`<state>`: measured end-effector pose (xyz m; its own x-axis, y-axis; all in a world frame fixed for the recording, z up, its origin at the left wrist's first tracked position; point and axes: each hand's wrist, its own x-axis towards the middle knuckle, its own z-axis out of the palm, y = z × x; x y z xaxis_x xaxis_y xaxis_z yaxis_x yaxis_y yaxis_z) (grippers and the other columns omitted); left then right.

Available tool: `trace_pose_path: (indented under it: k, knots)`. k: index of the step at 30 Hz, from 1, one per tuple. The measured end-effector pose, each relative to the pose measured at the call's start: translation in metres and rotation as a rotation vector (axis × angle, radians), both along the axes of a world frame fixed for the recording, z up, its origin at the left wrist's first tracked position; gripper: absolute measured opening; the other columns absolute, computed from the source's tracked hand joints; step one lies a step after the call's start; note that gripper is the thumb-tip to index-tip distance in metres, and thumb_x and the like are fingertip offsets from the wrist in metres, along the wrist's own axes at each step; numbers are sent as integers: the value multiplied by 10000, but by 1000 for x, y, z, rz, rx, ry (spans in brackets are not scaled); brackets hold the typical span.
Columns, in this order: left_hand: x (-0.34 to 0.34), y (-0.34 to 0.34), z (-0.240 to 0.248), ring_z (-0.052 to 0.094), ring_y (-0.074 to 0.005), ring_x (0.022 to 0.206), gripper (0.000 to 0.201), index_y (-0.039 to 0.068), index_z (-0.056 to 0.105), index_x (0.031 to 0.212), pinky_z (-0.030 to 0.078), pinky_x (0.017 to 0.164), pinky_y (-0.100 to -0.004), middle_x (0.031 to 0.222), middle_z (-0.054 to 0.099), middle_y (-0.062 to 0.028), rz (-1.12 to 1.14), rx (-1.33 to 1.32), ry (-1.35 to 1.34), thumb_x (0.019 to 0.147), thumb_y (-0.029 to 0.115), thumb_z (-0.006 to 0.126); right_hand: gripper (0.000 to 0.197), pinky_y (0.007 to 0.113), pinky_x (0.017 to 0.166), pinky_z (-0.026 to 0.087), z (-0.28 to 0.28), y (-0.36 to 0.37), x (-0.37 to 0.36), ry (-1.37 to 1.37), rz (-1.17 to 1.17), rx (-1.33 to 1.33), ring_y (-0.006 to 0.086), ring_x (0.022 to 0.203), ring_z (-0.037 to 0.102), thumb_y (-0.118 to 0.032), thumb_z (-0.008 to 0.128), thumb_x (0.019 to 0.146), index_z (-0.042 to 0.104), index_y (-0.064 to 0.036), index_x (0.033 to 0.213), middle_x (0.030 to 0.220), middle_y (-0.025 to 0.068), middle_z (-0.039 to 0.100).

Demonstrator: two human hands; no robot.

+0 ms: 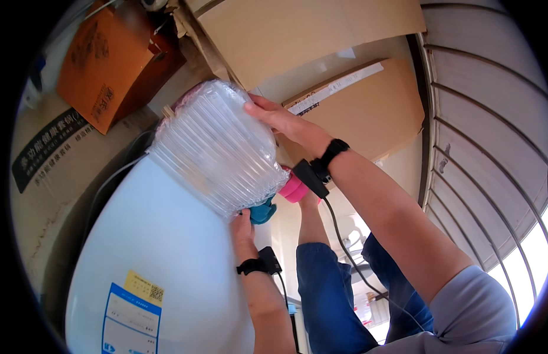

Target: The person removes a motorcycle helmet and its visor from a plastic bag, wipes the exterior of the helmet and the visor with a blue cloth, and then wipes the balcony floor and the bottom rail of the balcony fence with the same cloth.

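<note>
A clear air-column packaging bag [218, 147], ribbed with inflated tubes, is held up in front of me at a tilt. My right hand [275, 117] grips its upper right edge, thumb on the front and the other fingers partly hidden behind. At the lower edge, my left hand [243, 229] holds the bag by its bottom corner, most fingers out of sight. Something pinkish shows along the bag's upper left side, but I cannot tell what it is. A teal object [262, 211] shows just below the bag, beside my left hand.
A large glossy white appliance or tank [185, 259] with a blue-and-white label stands close on the left. An orange carton [103, 68] rests on a bigger cardboard box [41, 141]. Flat cartons [362, 106] lie ahead. Metal bars [480, 141] line the right. A pink slipper [294, 189] is on my foot.
</note>
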<state>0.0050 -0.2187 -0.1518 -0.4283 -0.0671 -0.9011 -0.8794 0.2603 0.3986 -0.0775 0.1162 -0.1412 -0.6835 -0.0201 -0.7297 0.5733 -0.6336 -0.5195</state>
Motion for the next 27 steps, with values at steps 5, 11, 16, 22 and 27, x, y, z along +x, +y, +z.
trace_pose_path:
  k: [5, 11, 16, 22, 27]
  knots:
    - [-22, -11, -24, 432, -243, 1191, 708, -16, 370, 1328, 350, 1010, -348, 1314, 447, -114, -319, -142, -10, 745, 153, 735, 724, 339, 1002, 349, -52, -15, -25, 95, 245, 297, 209, 1189, 439, -488, 625, 821, 369, -72, 1355, 1285, 98, 484]
    - [-15, 7, -30, 452, -226, 1163, 674, -4, 357, 1338, 372, 987, -341, 1309, 450, -100, -19, -170, -67, 780, 158, 699, 766, 329, 971, 383, -60, -11, -20, 93, 194, 195, 218, 1136, 489, -450, 691, 775, 375, -37, 1338, 1216, 130, 535]
    - [-4, -21, -42, 452, -210, 1143, 595, 26, 349, 1350, 391, 962, -329, 1293, 459, -80, -256, -283, 45, 844, 166, 629, 593, 306, 906, 420, -29, -29, -26, 8, 165, 228, 151, 1052, 517, -418, 644, 833, 476, -55, 1272, 1131, 65, 583]
    - [-21, 35, -46, 455, -211, 1142, 583, 26, 358, 1346, 394, 960, -332, 1291, 462, -81, 56, -65, 74, 848, 168, 627, 541, 312, 912, 414, -41, -32, -18, 37, -45, 461, 195, 1041, 542, -405, 618, 852, 510, -38, 1234, 1083, 103, 608]
    - [-74, 57, -41, 457, -212, 1142, 573, 27, 366, 1342, 397, 957, -334, 1290, 465, -82, 230, 49, 198, 851, 169, 625, 616, 329, 958, 384, -35, -26, -56, -123, 86, 429, 257, 1106, 525, -525, 534, 858, 523, -33, 1229, 1127, 167, 590]
